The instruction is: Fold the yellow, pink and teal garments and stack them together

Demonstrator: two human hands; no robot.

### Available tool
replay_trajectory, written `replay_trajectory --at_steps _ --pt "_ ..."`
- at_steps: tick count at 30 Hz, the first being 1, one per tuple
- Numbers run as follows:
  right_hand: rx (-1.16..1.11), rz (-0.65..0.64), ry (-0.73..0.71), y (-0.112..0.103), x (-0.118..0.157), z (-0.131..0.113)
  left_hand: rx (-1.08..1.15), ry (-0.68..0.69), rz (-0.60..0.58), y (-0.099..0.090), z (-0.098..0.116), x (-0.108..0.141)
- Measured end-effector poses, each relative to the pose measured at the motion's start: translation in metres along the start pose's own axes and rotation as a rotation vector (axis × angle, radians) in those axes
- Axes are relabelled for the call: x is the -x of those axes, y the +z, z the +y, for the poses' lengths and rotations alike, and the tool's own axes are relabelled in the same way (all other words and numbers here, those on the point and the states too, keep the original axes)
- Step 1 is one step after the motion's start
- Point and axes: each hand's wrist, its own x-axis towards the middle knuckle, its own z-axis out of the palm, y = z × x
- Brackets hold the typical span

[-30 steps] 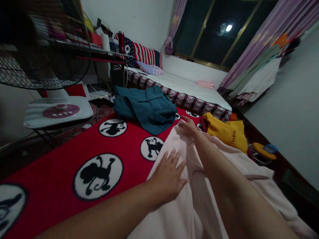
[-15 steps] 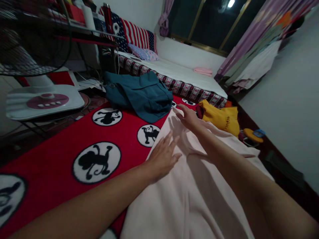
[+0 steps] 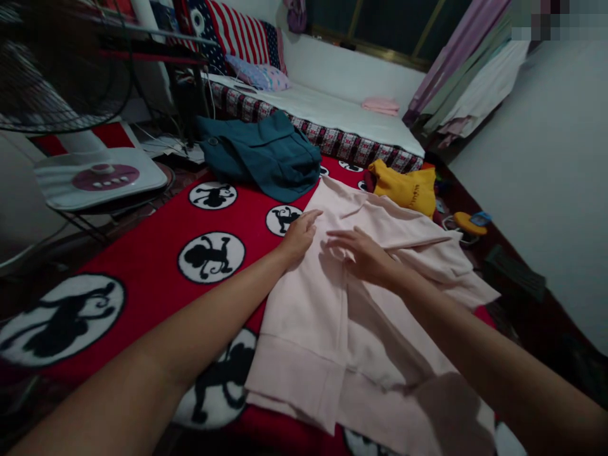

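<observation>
The pale pink garment (image 3: 304,316) lies spread on the red blanket (image 3: 156,253), from the center to the lower right of the frame. The left hand (image 3: 301,235) is open at its left edge; the right hand (image 3: 358,253), fingers loosely curved, is over its middle. A teal garment (image 3: 266,155) lies at upper center, and a yellow garment (image 3: 403,187) at upper right.

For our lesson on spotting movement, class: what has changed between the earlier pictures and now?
The right hand has drawn back from the far corner of the pink top, toward the person. The left hand no longer lies with fingers spread. The blue cloth and yellow top stayed put.
</observation>
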Motion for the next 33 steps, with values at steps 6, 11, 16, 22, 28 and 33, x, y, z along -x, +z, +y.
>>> replay_trajectory --at_steps 6,11,16,22,28,33 --pt "-0.194 -0.24 -0.17 0.009 0.075 -0.068 0.16 -0.024 0.014 0.004 -0.008 -0.002" --pt "-0.295 -0.165 -0.081 0.028 0.082 -0.071 0.082 -0.003 -0.005 0.003 -0.004 0.004" --pt "-0.489 -0.078 -0.088 0.007 0.08 -0.061 -0.242 -0.161 -0.242 -0.001 0.026 0.008" --pt "-0.53 -0.003 -0.044 -0.008 0.089 -0.057 -0.801 -0.164 -0.575 -0.003 0.068 0.01" --pt "-0.374 -0.227 -0.077 0.012 0.099 -0.059 -0.945 -0.069 -0.676 -0.006 0.071 0.058" --pt "-0.466 -0.185 -0.109 0.004 0.097 -0.061 -0.961 0.034 -0.728 -0.019 0.087 0.078"
